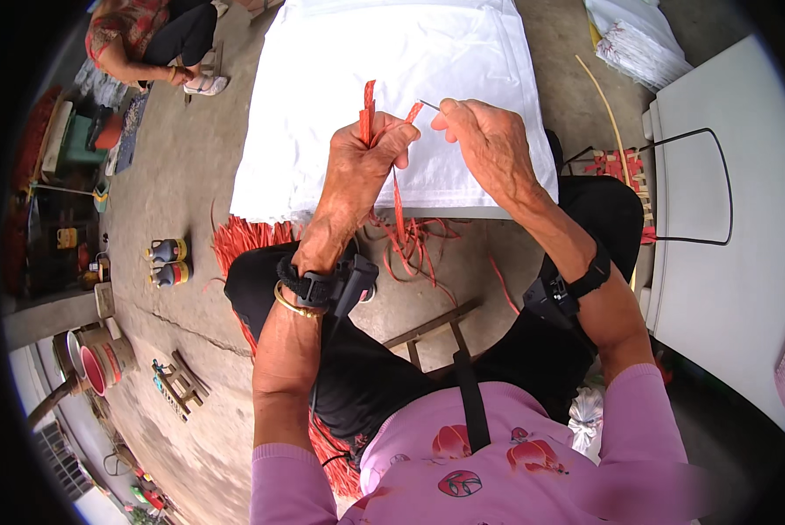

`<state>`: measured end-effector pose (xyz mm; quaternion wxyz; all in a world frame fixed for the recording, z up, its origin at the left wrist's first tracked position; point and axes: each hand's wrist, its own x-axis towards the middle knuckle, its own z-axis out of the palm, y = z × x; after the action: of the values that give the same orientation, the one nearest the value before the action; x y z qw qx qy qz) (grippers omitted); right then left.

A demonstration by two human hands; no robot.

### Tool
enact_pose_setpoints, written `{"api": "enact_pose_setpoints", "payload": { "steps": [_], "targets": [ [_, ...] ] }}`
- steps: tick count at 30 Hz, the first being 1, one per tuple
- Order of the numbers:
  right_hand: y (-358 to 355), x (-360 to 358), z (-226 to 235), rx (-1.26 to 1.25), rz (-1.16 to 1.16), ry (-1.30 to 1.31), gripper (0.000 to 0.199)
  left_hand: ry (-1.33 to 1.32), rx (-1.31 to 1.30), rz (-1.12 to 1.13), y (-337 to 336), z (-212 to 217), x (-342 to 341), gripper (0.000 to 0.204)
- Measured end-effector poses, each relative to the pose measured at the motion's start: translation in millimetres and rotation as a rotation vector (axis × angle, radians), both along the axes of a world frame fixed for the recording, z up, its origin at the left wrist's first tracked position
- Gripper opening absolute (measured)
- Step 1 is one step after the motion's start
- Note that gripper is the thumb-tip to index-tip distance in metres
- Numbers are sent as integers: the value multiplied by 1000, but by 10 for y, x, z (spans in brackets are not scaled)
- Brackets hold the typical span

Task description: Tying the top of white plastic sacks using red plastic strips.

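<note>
My left hand [362,166] is closed around flat red strips [368,109], pinching them between thumb and fingers. Some ends stand up above the fist, and a long tail hangs down over the table's near edge. One short end slants up to the right from the grip. Beside it, my right hand [497,153] pinches a thin metal needle-like tool [428,105], its tip at or very near that slanted end; I cannot tell if they touch. Both hands are above a table covered with white cloth [322,57].
Loose red strips [414,241] hang and lie below the table, with a thick red bundle [244,241] at its left. A wooden stool frame [436,328] is between my legs. A white panel [729,227] stands at right. Another person [152,44] sits far left; bottles [168,262] stand on the floor.
</note>
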<state>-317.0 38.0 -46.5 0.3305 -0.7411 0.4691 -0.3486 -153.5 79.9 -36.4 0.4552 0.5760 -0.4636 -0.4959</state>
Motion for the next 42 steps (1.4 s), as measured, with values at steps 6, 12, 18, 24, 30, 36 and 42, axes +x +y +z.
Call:
{"api": "enact_pose_setpoints", "payload": {
  "steps": [6, 12, 18, 24, 30, 36, 42],
  "targets": [
    [-16, 2, -101, -229, 24, 20, 14, -46, -15, -6, 9, -34, 1, 15],
    [-42, 14, -206, -437, 60, 138, 11, -5, -54, -7, 15, -35, -24, 15],
    [-21, 71, -182, -640, 22, 180, 8, 182, -78, 161, -48, -129, -65, 12],
    [10, 60, -227, -420, 59, 71, 18, 445, -14, 381, -160, -208, 157, 14],
    [-74, 20, -229, 433, 58, -692, 40, 475, 174, 170, -59, -228, -202, 14],
    [-150, -197, -105, 579, 97, -958, 41, 389, 171, 173, -137, -314, -7, 15],
    [-15, -483, -181, -10, 78, 634, 36, -146, 11, -106, -69, -521, -8, 13]
  ]
}}
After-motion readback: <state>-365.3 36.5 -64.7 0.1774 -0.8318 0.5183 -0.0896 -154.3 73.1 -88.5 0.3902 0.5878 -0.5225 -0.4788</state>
